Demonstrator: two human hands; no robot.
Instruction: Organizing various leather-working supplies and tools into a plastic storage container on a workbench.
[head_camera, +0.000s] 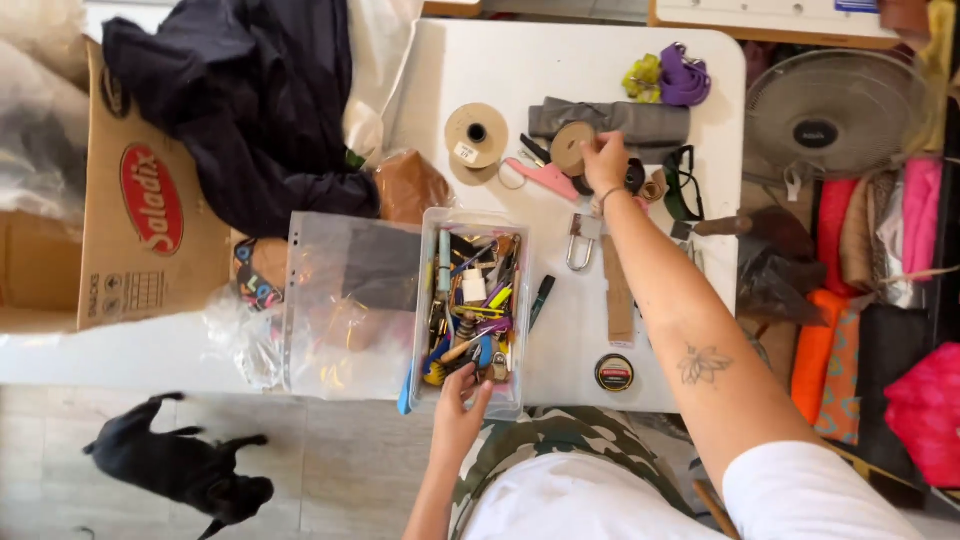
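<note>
Reaching to twelve o'clock, the right hand (605, 160) pinches a tan tape roll (571, 147); left hand (458, 405), fingers loosely spread, dips into the clear bin (425, 300) at six o'clock. Risk: crowded tools snagging, bin tipping off the table edge (560, 398).

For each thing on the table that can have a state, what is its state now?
clear plastic box: open, full of small tools
padlock: lying flat; shackle state unclear
round tin: lid on
tape roll: lying flat
left hand: fingers reaching into the box
right hand: on a small roll
fan: running or not, cannot tell
</note>
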